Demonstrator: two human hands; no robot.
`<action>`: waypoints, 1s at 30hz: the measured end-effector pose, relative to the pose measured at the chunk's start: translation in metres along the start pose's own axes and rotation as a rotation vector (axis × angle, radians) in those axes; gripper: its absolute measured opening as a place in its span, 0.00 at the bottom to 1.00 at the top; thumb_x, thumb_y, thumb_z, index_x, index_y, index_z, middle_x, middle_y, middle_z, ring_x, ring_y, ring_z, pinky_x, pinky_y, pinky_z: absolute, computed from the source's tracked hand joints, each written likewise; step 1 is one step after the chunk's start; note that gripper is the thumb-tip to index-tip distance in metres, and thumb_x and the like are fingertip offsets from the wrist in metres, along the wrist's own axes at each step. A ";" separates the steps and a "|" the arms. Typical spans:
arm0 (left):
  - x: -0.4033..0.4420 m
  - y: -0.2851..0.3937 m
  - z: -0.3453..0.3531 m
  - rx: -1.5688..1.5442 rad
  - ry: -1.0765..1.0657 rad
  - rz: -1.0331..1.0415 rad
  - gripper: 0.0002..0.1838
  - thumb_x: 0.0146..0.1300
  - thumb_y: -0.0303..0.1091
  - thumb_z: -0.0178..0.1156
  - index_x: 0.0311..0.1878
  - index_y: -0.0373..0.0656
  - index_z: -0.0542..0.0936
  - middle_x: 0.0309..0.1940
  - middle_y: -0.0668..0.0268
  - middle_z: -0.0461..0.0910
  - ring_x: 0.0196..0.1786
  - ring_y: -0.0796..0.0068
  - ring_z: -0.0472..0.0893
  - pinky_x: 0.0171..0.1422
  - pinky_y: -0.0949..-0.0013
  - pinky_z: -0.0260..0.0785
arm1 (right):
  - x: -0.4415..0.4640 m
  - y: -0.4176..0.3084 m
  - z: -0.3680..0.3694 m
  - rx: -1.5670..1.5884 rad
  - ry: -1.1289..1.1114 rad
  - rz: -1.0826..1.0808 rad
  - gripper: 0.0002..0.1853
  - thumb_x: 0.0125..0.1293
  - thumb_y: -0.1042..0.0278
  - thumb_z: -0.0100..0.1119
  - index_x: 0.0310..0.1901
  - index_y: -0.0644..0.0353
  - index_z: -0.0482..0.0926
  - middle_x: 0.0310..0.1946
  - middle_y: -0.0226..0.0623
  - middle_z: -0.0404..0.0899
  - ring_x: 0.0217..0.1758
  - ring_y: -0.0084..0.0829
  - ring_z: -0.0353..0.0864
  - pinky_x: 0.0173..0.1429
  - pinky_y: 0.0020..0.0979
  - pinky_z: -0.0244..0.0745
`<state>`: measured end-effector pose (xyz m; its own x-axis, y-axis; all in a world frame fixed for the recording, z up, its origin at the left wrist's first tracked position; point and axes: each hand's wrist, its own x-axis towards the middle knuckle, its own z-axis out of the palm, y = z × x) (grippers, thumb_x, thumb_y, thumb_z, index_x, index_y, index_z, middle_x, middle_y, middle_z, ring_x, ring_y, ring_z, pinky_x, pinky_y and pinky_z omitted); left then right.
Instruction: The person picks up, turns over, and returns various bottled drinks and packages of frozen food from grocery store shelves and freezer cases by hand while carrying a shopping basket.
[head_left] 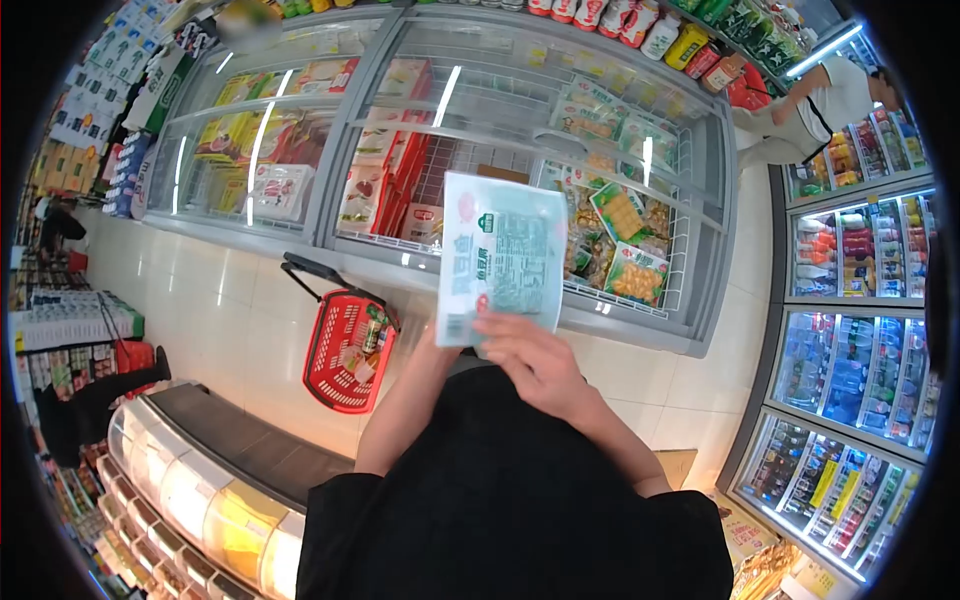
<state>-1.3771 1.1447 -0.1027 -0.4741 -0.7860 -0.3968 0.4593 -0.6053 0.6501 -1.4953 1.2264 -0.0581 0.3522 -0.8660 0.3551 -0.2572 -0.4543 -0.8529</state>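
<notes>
I hold a pale white-green frozen food packet (503,262) upright in front of me, its face covered in small print and a barcode at the lower left. My left hand (452,338) grips it from behind at the lower left corner, with most of its fingers hidden by the packet. My right hand (533,362) has its fingers bent over the lower edge, on the printed side. Just beyond the packet is a glass-topped chest freezer (400,258), holding bagged food (622,213) in a wire basket and red packets (392,180).
A red shopping basket (318,375) with a few goods stands on the floor to the left. Drink fridges (780,300) line the right side, where another person (800,115) stands. A curved display case (190,480) is at the lower left. Bottles (640,22) stand behind the freezer.
</notes>
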 end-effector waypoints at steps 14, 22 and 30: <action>-0.041 0.031 -0.060 -0.079 0.057 0.092 0.33 0.69 0.57 0.42 0.67 0.42 0.60 0.54 0.54 0.72 0.56 0.66 0.74 0.59 0.60 0.68 | -0.004 0.010 -0.034 0.624 0.298 0.516 0.22 0.62 0.77 0.57 0.58 0.68 0.68 0.49 0.39 0.76 0.49 0.25 0.75 0.55 0.26 0.69; -0.032 0.014 -0.042 -0.098 0.044 0.080 0.33 0.69 0.57 0.42 0.67 0.42 0.60 0.54 0.54 0.73 0.56 0.66 0.74 0.59 0.60 0.68 | -0.023 0.014 -0.030 0.668 0.205 0.531 0.12 0.66 0.71 0.56 0.48 0.68 0.78 0.41 0.31 0.80 0.41 0.19 0.76 0.46 0.23 0.71; -0.029 -0.004 -0.034 -0.117 0.017 0.041 0.33 0.69 0.57 0.42 0.67 0.42 0.61 0.54 0.55 0.73 0.56 0.66 0.74 0.59 0.60 0.69 | -0.030 0.016 -0.041 0.698 0.236 0.542 0.12 0.67 0.69 0.56 0.48 0.67 0.78 0.39 0.30 0.80 0.40 0.18 0.75 0.46 0.22 0.71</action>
<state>-1.3398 1.1653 -0.1156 -0.4403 -0.8120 -0.3831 0.5631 -0.5821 0.5865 -1.5473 1.2370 -0.0664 0.1288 -0.9790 -0.1579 0.2956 0.1899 -0.9363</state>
